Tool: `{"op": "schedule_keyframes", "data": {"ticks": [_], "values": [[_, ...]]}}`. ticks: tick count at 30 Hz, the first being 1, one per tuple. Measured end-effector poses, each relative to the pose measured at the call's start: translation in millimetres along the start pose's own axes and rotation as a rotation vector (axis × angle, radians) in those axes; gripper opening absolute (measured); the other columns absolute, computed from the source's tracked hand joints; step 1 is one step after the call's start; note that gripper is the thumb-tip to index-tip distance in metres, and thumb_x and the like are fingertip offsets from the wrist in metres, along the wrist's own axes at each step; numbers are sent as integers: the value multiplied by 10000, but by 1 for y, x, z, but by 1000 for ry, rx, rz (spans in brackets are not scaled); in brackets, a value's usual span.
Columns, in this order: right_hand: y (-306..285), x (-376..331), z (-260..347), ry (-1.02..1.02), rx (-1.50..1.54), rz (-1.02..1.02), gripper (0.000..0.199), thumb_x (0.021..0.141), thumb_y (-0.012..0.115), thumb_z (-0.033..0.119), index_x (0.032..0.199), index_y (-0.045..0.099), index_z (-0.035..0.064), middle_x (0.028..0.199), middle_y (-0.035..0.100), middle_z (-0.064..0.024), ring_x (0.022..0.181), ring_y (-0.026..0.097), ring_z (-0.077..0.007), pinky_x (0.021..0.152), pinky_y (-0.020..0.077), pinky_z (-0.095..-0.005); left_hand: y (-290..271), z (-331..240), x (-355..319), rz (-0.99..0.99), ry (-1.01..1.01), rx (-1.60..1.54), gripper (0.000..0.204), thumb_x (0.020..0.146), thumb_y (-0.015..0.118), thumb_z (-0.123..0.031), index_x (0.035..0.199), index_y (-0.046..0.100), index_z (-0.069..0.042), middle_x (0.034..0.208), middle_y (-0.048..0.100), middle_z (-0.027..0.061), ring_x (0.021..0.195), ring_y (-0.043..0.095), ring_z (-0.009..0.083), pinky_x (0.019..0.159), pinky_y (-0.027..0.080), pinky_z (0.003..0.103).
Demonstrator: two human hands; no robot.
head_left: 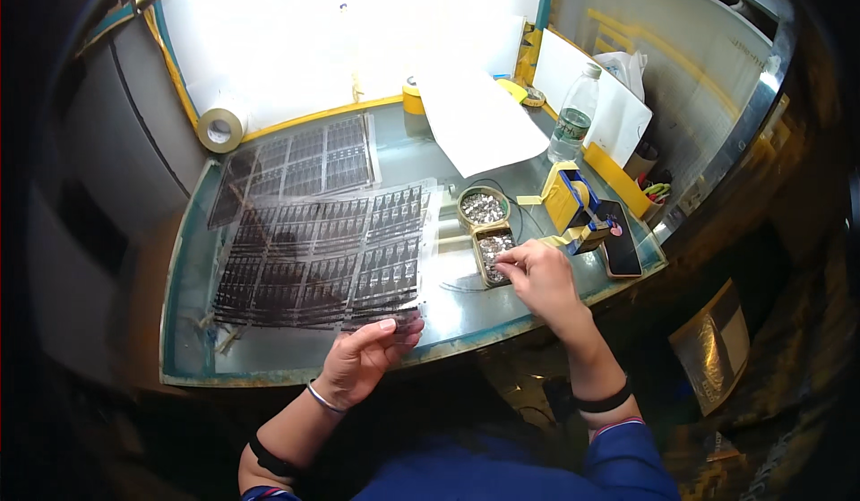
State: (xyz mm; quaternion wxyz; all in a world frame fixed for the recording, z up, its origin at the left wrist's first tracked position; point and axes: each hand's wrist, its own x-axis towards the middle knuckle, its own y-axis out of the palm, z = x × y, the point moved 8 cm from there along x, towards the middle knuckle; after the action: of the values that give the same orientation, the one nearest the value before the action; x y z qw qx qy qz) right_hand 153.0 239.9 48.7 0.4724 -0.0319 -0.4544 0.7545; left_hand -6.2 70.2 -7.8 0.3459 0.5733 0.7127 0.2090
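Observation:
My left hand (363,358) is at the front edge of the table, thumb pressed against the fingers on a small dark strip (408,316). Just beyond it lie dark, see-through sheets (313,254) printed with rows of small patterns, overlapping in a stack. My right hand (542,281) is closed in a pinch over the right side of a small rectangular container (491,246) of tiny silvery pieces. Whatever sits between those fingertips is too small to make out. A round container (482,203) of similar pieces stands directly behind the rectangular one.
Right of the containers stand a blue and yellow tape dispenser (573,201), a phone (620,241) and a clear water bottle (574,116). White paper (479,125) lies at the back, near a yellow tape roll (413,98). Another tape roll (220,129) stands at the far left.

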Motion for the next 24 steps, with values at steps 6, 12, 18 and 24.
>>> {"op": "schedule_keyframes", "data": {"ticks": [6, 12, 18, 24], "values": [[13, 8, -6, -28, -84, 78, 70, 725, 670, 104, 779, 681, 60, 783, 585, -119, 833, 529, -288, 755, 436, -370, -1, 4, 4, 35, -59, 77, 313, 886, 510, -85, 1134, 520, 107, 1113, 591, 184, 1045, 570, 236, 937, 440, 330], [14, 5, -7, -83, -102, 21, 70, 731, 669, 86, 774, 637, 40, 785, 566, -110, 801, 519, -285, 740, 417, -367, -4, 4, 3, 67, -18, 76, 305, 895, 508, -96, 1145, 524, 80, 1125, 587, 176, 1041, 571, 232, 909, 454, 331], [15, 8, 6, -196, -73, -1, 54, 721, 674, 66, 762, 650, 39, 752, 556, -104, 731, 525, -250, 643, 420, -343, -5, 4, 2, 47, 4, 70, 288, 882, 538, -84, 1136, 533, 53, 1114, 593, 163, 1032, 574, 220, 905, 460, 326], [16, 9, 2, -130, -92, 13, 59, 753, 645, 60, 762, 602, 20, 786, 568, -124, 789, 519, -284, 707, 412, -371, -3, 0, 2, 28, 59, 89, 279, 873, 561, -85, 1124, 551, 36, 1095, 606, 150, 1020, 578, 202, 894, 467, 318]]}}
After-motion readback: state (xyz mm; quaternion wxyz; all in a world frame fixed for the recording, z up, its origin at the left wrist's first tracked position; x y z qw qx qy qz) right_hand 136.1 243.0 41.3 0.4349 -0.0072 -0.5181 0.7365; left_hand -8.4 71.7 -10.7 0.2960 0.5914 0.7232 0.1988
